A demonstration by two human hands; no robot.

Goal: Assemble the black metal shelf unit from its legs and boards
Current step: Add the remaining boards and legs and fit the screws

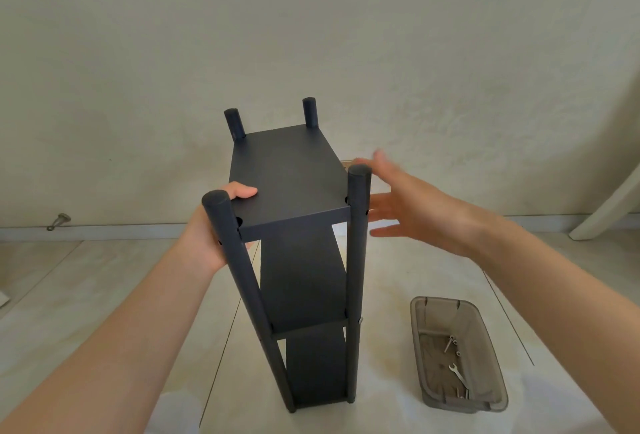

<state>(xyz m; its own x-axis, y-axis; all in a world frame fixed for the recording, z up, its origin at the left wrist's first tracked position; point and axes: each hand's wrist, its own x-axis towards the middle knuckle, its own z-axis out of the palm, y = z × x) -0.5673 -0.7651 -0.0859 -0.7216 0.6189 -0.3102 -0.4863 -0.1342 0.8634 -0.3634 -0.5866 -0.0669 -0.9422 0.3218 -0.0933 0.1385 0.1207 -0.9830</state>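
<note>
The left hand (207,236) grips the near-left corner of the top board (287,174), thumb lying on top and fingers tucked beneath, beside the near-left leg (239,271). The right hand (412,205) is spread open and blurred, just beside the near-right leg (356,260); contact is unclear. The black shelf unit (304,281) stands upright on the tiled floor (104,295), three boards between four legs.

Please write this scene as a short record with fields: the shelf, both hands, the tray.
shelf: black metal shelf unit, upright on floor, three tiers
left: left hand grips top board at its left edge
right: right hand open, blurred, beside front right leg, contact unclear
tray: translucent grey plastic tray right of shelf, holds silver wrench and bolts
</note>
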